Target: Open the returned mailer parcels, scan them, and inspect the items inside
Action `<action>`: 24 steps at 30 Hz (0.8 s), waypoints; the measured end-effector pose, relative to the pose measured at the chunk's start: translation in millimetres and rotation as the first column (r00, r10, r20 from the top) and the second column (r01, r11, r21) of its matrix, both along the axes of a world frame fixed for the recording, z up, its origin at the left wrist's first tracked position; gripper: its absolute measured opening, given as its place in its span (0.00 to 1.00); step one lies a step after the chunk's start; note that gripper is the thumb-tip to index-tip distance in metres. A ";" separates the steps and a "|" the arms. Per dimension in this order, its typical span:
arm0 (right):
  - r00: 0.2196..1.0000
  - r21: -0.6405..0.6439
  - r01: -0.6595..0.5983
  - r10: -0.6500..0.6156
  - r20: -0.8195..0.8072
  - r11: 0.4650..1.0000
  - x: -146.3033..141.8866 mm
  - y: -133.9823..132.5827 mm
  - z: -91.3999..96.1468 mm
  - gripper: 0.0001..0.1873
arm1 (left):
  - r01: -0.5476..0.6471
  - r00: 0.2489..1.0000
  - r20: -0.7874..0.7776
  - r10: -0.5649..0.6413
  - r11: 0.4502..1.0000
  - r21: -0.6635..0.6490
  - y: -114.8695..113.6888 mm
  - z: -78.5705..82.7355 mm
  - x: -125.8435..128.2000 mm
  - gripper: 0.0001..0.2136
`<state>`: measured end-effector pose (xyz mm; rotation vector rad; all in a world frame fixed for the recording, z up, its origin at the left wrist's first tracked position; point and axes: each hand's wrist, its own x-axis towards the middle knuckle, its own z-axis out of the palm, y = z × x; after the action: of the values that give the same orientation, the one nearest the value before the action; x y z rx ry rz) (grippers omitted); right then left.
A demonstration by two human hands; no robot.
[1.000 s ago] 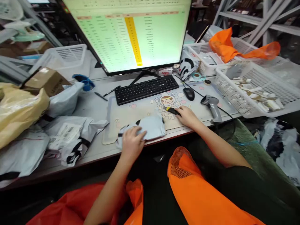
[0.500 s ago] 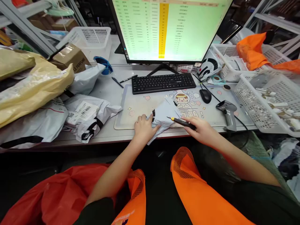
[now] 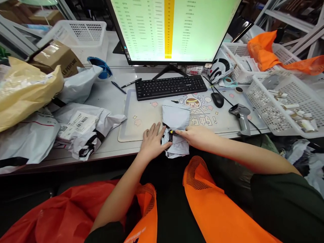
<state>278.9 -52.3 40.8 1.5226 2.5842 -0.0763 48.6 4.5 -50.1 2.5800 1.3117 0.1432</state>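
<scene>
A small white-grey poly mailer (image 3: pixel 176 116) lies at the front of the desk mat, its lower end over the desk's front edge with black print and a label showing. My left hand (image 3: pixel 152 143) is open, lying along the mailer's left side with fingers spread and the thumb resting on it. My right hand (image 3: pixel 196 137) is closed around a utility knife (image 3: pixel 172 132). Only its yellow front part shows; the hand hides the handle. The knife's front end is at the printed part of the mailer, and whether the blade has gone into the plastic I cannot tell.
Several mailers (image 3: pixel 27 98) and a cardboard box (image 3: pixel 58 59) pile up at left. A keyboard (image 3: pixel 170 87), mouse (image 3: pixel 217 100) and barcode scanner (image 3: pixel 240 118) lie around the mat (image 3: pixel 131 125). A monitor (image 3: pixel 174 30) stands behind. White baskets (image 3: pixel 268 111) stand at right.
My right hand has moved left and brought the knife's tip down onto the mailer. The mailer has turned and now lies flatter, showing its printed end. The view has shifted slightly.
</scene>
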 end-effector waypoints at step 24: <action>0.953 0.314 -0.016 0.110 -0.282 0.949 21.2 27.5 -61.4 0.13 | 0.123 0.903 0.366 -0.227 0.951 0.285 -30.1 -10.2 31.1 0.10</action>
<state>300.0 -24.8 -20.6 1.6341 2.9996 0.1237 79.6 -25.5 -60.4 2.6647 0.9574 0.8040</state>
